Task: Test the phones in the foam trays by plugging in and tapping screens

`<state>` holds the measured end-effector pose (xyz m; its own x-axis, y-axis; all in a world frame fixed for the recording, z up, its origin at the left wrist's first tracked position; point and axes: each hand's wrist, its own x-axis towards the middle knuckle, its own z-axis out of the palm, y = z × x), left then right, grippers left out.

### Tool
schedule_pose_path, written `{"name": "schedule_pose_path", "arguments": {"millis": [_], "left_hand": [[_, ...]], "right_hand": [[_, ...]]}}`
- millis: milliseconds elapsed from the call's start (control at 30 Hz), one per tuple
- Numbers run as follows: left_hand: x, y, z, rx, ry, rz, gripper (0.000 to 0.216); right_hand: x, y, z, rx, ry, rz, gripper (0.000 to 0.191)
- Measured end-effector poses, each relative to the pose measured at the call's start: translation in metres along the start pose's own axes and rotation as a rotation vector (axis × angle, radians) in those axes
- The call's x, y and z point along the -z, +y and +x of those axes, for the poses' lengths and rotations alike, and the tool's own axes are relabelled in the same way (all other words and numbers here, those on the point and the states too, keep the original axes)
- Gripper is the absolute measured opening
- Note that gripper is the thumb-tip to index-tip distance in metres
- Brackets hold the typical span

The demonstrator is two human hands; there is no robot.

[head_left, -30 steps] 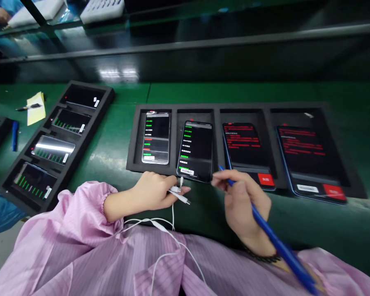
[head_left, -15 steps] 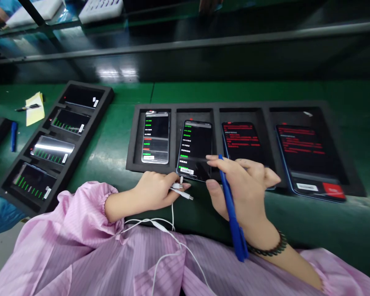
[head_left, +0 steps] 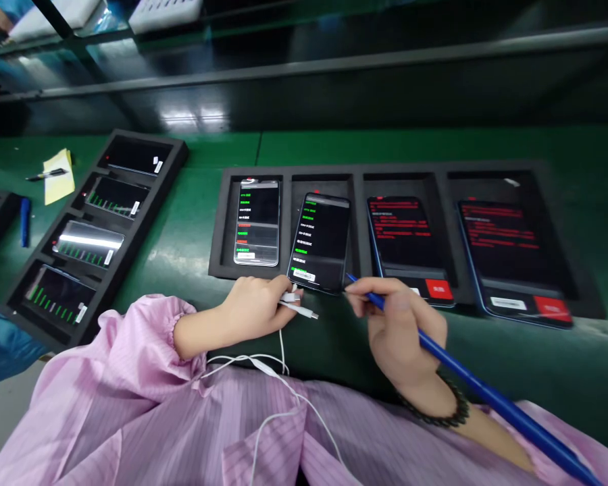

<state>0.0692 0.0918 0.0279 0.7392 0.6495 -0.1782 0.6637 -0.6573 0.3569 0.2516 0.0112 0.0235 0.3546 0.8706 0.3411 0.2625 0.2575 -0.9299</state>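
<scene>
Held cables (head_left: 300,310) in the curled left hand (head_left: 256,305) at the phone (head_left: 321,243) overhanging the tray (head_left: 359,209), second from left; gripped a pen (head_left: 466,370) in the half-closed right hand (head_left: 408,331), before the tray. Seemed partway, with green-white lines there, red text in the tray's two right slots (head_left: 486,183).

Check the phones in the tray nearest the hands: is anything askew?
Yes. The second phone from the left lies slanted, its lower end over the front wall of the tray. The third phone and fourth phone lap over it too. Odd, since the leftmost phone lies within its compartment.
</scene>
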Motion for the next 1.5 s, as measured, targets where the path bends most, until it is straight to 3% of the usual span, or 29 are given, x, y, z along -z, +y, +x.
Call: {"name": "schedule_pose_path", "arguments": {"millis": [100,233,500,933,1333,1500], "left_hand": [[0.002,0.000,0.000,-0.006,-0.020,0.014,0.029],[0.003,-0.001,-0.001,-0.059,-0.022,0.012,0.031],[-0.002,-0.006,-0.003,-0.128,0.016,-0.011,0.034],[-0.004,-0.007,-0.003,-0.132,0.011,-0.023,0.032],[-0.004,-0.006,-0.003,-0.136,0.016,-0.024,0.032],[-0.004,-0.006,-0.003,-0.127,0.010,-0.041,0.033]], "right_hand": [[-0.005,0.005,-0.002,-0.201,0.086,0.141,0.014],[-0.001,0.015,-0.001,-0.275,0.104,0.142,0.007],[0.003,0.014,0.005,-0.075,0.001,-0.071,0.017],[0.003,0.017,0.004,-0.067,-0.073,-0.171,0.022],[0.003,0.015,0.005,-0.074,-0.056,-0.124,0.020],[0.008,0.012,0.003,-0.002,0.077,-0.044,0.015]]}}
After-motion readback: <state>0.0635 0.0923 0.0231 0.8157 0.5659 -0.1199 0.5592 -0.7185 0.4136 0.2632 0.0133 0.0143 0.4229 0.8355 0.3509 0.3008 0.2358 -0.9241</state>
